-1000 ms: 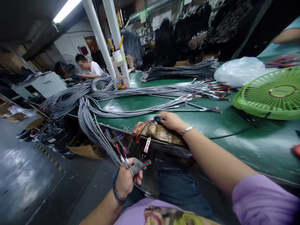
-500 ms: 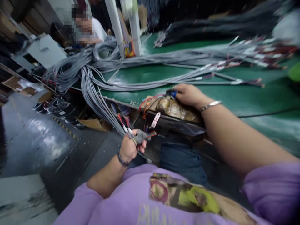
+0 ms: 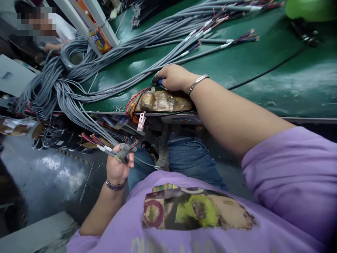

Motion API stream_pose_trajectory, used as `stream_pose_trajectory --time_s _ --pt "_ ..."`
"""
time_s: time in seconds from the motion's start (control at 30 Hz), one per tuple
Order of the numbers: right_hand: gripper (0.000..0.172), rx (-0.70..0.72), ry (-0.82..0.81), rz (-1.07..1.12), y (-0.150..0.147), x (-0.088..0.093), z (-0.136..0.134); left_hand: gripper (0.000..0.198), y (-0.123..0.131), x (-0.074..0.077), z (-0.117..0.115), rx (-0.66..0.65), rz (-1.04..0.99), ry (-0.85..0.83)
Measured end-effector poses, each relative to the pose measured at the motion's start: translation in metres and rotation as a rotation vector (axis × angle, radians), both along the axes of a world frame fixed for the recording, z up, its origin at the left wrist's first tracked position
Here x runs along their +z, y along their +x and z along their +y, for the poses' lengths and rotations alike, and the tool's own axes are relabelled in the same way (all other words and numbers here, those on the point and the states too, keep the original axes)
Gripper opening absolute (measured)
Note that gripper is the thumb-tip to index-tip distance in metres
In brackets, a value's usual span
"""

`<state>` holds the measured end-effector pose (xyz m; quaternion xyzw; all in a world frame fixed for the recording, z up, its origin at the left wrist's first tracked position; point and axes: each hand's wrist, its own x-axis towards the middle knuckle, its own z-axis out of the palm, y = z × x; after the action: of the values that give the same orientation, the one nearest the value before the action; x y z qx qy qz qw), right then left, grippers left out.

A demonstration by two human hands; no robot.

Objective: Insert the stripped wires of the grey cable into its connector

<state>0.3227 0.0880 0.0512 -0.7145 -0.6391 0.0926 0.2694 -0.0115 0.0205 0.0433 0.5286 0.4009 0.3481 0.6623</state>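
Note:
My left hand (image 3: pixel 119 165), with grey coverings on its fingertips, is closed around grey cables (image 3: pixel 107 149) below the table edge. Their stripped ends show red, blue and green wires on both sides of the hand. Over the table, the fingers of my right hand (image 3: pixel 174 77) are closed on a small blue piece (image 3: pixel 160 82) that a black lead seems to join; its kind is mostly hidden. Just below that hand, a brown block (image 3: pixel 171 101) wrapped in shiny tape lies at the table edge. Red and black wires and a pale pink tag (image 3: pixel 141 122) hang at its left end.
Long bundles of grey cable (image 3: pixel 126 79) run across the green table (image 3: pixel 252 84), coiled at the left. A white post (image 3: pixel 79 24) stands on the table. A black cord (image 3: pixel 265 72) leads toward a green object (image 3: pixel 310 10). Another person (image 3: pixel 63 30) is at the far left.
The view has turned and shifted, so the table looks more level and my legs show more. Both hands keep their grips; the cable ends in my left hand are seen more clearly.

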Motion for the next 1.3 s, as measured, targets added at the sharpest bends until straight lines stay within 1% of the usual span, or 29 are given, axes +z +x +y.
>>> stream_pose_trajectory --time_s 0.07,0.3,0.5,0.67,0.8,0.87,0.97,1.03,1.1,1.17,1.23,1.3 --pt "0.035 0.003 -0.009 0.025 -0.001 0.001 -0.001 0.028 0.001 0.000 -0.002 0.005 0.006 0.013" --pt "0.035 -0.008 -0.005 0.004 -0.002 0.004 -0.002 0.026 0.006 0.000 -0.006 0.001 0.030 0.017" --pt "0.033 -0.003 0.058 -0.057 -0.002 0.002 -0.002 0.029 0.011 -0.007 -0.004 -0.011 0.034 -0.001" --pt "0.038 0.004 0.033 -0.089 -0.004 0.003 -0.003 0.032 0.014 -0.011 -0.004 -0.038 -0.005 -0.019" --pt "0.039 -0.033 0.012 -0.057 -0.005 0.005 -0.007 0.033 0.010 -0.011 -0.004 -0.075 -0.037 -0.037" --pt "0.038 -0.070 0.036 -0.058 -0.007 0.007 -0.009 0.034 0.008 -0.011 -0.004 -0.097 -0.049 -0.035" --pt "0.034 -0.168 0.126 -0.116 -0.013 0.014 -0.017 0.035 0.004 -0.012 -0.004 -0.124 -0.068 -0.039" --pt "0.033 -0.221 0.235 -0.141 -0.021 0.023 -0.026 0.034 0.002 -0.013 -0.003 -0.135 -0.081 -0.054" --pt "0.033 -0.225 0.362 -0.127 -0.031 0.035 -0.038 0.034 0.001 -0.013 -0.002 -0.141 -0.093 -0.069" --pt "0.033 -0.185 0.438 -0.099 -0.040 0.046 -0.050 0.033 0.000 -0.013 -0.002 -0.142 -0.097 -0.079" --pt "0.030 -0.142 0.420 -0.095 -0.044 0.053 -0.057 0.034 0.000 -0.014 -0.002 -0.144 -0.091 -0.091" --pt "0.027 -0.107 0.313 -0.106 -0.042 0.053 -0.055 0.035 0.000 -0.014 -0.002 -0.151 -0.082 -0.095"
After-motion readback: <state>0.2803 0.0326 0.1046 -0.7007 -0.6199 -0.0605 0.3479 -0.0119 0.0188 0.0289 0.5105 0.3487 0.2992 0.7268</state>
